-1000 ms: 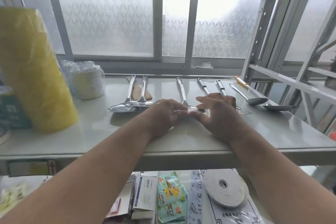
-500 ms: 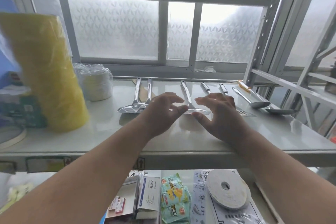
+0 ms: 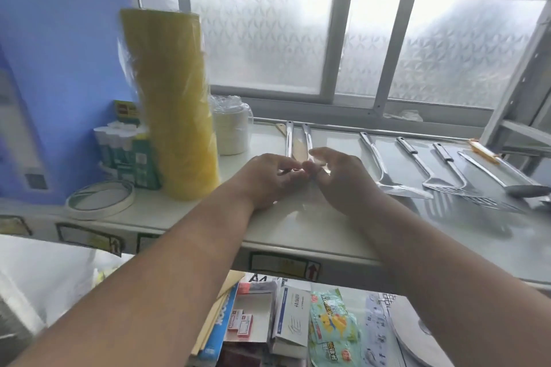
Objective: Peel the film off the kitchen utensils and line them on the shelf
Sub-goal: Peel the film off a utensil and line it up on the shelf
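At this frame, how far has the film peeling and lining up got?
Looks done: a spatula, two slotted turners and a ladle lie in a row on the shelf; film on them cannot be judged. In hand: the left hand and right hand work, fingers curled, at the heads of the two steel utensils; their grip is blurred. Left: finishing those and the wooden one between them.

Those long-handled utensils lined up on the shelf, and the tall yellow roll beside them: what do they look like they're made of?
The utensils look like polished steel: silvery, with bright reflections along handles and blades. One short handle behind them looks wooden, pale tan and matte. The tall yellow roll seems a stack of translucent plastic tape in glossy wrap, though blur leaves that open. The shelf looks like painted metal, smooth and faintly glossy.
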`<control>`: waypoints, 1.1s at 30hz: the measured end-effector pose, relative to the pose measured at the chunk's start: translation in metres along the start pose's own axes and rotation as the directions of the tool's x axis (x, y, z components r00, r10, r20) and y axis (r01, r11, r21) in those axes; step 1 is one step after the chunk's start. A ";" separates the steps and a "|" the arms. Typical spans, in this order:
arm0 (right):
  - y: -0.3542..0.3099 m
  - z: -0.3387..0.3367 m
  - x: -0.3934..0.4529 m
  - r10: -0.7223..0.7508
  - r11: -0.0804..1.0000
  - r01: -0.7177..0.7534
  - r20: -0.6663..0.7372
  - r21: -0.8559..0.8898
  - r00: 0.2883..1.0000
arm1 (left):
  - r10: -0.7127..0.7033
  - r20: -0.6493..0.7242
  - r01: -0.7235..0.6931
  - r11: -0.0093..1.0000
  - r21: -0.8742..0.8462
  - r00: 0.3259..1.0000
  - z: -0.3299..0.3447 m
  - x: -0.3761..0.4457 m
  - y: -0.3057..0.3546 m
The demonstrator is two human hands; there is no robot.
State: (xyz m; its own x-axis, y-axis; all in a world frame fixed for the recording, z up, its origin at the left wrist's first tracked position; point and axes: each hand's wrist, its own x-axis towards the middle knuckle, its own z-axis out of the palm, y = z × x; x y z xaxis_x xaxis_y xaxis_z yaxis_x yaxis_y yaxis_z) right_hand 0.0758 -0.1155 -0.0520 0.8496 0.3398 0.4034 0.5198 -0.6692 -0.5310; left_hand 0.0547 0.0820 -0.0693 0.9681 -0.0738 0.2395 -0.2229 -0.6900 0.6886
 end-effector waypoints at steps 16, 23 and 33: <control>0.013 -0.008 -0.009 0.162 0.972 -0.131 -0.152 0.195 0.975 | -0.001 -0.191 -0.026 0.990 -0.137 0.982 0.000 -0.001 0.000; 0.009 -0.049 -0.029 0.117 0.979 -0.065 -0.273 0.194 0.955 | 0.097 -0.238 -0.149 0.966 -0.209 0.966 0.015 0.008 0.036; 0.074 -0.107 -0.067 0.079 0.997 -0.069 -0.365 0.040 0.928 | 0.224 -0.138 -0.225 0.974 0.005 0.965 0.090 0.022 0.099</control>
State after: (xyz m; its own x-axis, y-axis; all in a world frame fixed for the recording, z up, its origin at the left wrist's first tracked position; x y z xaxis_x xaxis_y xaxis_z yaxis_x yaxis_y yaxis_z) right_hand 0.0479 -0.2580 -0.0385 0.7962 0.0211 0.6046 0.4631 -0.6644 -0.5866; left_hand 0.0638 -0.0529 -0.0571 0.8683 -0.1260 0.4798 -0.4348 -0.6589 0.6139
